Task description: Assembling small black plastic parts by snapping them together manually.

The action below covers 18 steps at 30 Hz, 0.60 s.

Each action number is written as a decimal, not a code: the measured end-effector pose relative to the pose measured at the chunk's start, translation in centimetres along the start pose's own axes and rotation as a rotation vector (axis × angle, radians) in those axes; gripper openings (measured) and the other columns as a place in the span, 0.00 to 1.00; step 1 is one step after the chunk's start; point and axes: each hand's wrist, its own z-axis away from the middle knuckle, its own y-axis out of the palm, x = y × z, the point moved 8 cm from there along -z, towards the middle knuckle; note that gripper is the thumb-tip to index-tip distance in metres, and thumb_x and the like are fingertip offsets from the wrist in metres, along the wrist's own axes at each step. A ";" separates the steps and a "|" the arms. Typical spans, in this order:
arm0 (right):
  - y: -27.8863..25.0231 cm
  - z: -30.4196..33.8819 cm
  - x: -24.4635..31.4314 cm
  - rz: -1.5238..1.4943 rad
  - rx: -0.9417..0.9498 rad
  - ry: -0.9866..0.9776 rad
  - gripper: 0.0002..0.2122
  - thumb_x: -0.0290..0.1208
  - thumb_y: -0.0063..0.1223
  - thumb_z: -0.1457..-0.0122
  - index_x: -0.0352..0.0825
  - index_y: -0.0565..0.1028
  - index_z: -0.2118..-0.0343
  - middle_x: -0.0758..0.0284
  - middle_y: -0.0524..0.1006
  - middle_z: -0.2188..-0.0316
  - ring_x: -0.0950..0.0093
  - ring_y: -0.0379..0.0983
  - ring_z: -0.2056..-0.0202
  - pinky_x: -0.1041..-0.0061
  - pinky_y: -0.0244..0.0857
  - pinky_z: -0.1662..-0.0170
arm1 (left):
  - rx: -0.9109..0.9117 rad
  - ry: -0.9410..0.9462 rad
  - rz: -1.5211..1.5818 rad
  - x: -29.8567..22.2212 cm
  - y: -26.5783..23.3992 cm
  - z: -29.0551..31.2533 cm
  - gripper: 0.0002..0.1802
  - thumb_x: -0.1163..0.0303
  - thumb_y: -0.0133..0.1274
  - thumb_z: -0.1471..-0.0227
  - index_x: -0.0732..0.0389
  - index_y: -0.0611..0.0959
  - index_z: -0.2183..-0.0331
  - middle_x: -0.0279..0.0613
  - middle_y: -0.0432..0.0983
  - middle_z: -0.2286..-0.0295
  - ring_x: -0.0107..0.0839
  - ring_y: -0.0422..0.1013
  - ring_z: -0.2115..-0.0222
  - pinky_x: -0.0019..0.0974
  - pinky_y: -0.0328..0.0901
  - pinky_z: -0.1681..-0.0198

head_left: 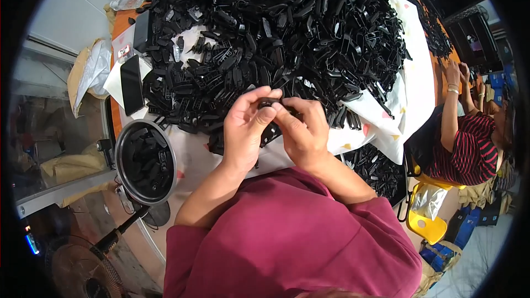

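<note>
Both hands meet in front of my chest, at the near edge of a large heap of black plastic parts (287, 27). Between them is a small black plastic part (269, 102), mostly covered by the fingers. My left hand (245, 124) pinches it with the thumb and fingertips. From the other side, my right hand (302, 132) grips the same piece, its thumb close to the left thumb. Just below the fingers more black parts lie at the table edge, partly hidden by the hands.
A round dark pan (171, 160) with black parts stands at left, near a phone (132, 85) and a clear plastic bottle (127, 1). White patterned sheeting (417, 83) covers the table's right side. A person in a striped shirt (469, 152) sits at right, beyond a yellow stool (428, 226).
</note>
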 end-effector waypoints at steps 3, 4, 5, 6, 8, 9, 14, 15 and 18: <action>1.0 1.3 -2.4 -0.419 0.047 0.495 0.16 0.23 0.58 0.53 0.31 0.70 0.60 0.62 0.72 0.67 0.75 0.70 0.68 0.80 0.67 0.71 | 0.010 0.024 -0.083 0.1 -1.1 0.3 0.14 0.74 0.53 0.52 0.66 0.74 0.61 0.45 0.74 0.64 0.27 0.70 0.63 0.28 0.64 0.57; 4.0 4.8 -3.8 -0.972 0.167 0.969 0.15 0.23 0.57 0.51 0.28 0.69 0.60 0.64 0.74 0.70 0.78 0.71 0.71 0.82 0.68 0.71 | 0.006 0.005 -0.088 0.1 -1.4 0.8 0.14 0.73 0.53 0.52 0.66 0.74 0.61 0.45 0.74 0.64 0.27 0.70 0.64 0.28 0.64 0.57; 4.3 5.2 -3.4 -1.091 0.143 1.012 0.13 0.24 0.56 0.50 0.28 0.69 0.63 0.66 0.73 0.74 0.82 0.69 0.75 0.83 0.66 0.72 | 0.046 -0.017 -0.061 0.4 -1.5 1.0 0.15 0.71 0.53 0.52 0.66 0.74 0.61 0.46 0.75 0.65 0.28 0.71 0.65 0.28 0.64 0.58; 4.6 5.5 -3.2 -1.210 0.117 1.053 0.11 0.24 0.56 0.50 0.28 0.70 0.65 0.69 0.73 0.77 0.85 0.68 0.78 0.85 0.64 0.74 | 0.083 -0.039 -0.035 0.5 -1.7 1.1 0.15 0.69 0.53 0.51 0.66 0.74 0.61 0.47 0.75 0.65 0.28 0.71 0.65 0.29 0.64 0.58; 4.8 5.6 -3.7 -1.266 0.203 1.065 0.12 0.24 0.56 0.51 0.28 0.70 0.63 0.66 0.74 0.75 0.78 0.72 0.72 0.80 0.67 0.69 | 0.101 0.009 -0.028 0.2 -2.3 1.0 0.15 0.68 0.53 0.51 0.65 0.74 0.61 0.47 0.75 0.65 0.28 0.71 0.66 0.29 0.64 0.59; 4.2 3.9 -3.8 -0.944 0.336 0.811 0.12 0.24 0.56 0.51 0.29 0.71 0.64 0.65 0.74 0.75 0.77 0.72 0.71 0.79 0.67 0.69 | 0.044 0.046 -0.078 0.1 -2.9 0.9 0.15 0.67 0.50 0.49 0.66 0.74 0.61 0.45 0.75 0.66 0.28 0.71 0.68 0.29 0.64 0.60; 4.4 -0.1 -8.0 0.193 0.440 0.214 0.18 0.26 0.57 0.60 0.36 0.73 0.61 0.66 0.72 0.63 0.68 0.67 0.64 0.74 0.65 0.63 | -0.223 0.147 -0.506 -3.5 -6.7 -1.7 0.14 0.64 0.42 0.43 0.65 0.74 0.65 0.35 0.71 0.77 0.23 0.68 0.74 0.25 0.64 0.69; 5.4 -0.3 -8.4 0.232 0.486 0.139 0.16 0.26 0.56 0.59 0.36 0.74 0.62 0.67 0.72 0.63 0.68 0.67 0.64 0.75 0.65 0.63 | -0.219 0.078 -0.686 -3.7 -6.5 -2.2 0.12 0.65 0.44 0.45 0.65 0.75 0.67 0.34 0.69 0.79 0.22 0.67 0.77 0.28 0.64 0.73; 6.5 -0.5 -8.4 0.332 0.590 0.066 0.14 0.26 0.55 0.59 0.36 0.74 0.65 0.68 0.73 0.64 0.68 0.67 0.65 0.75 0.65 0.63 | -0.109 0.393 -1.368 -5.8 -1.4 -3.6 0.04 0.71 0.54 0.56 0.61 0.78 0.74 0.36 0.69 0.80 0.33 0.68 0.76 0.33 0.63 0.72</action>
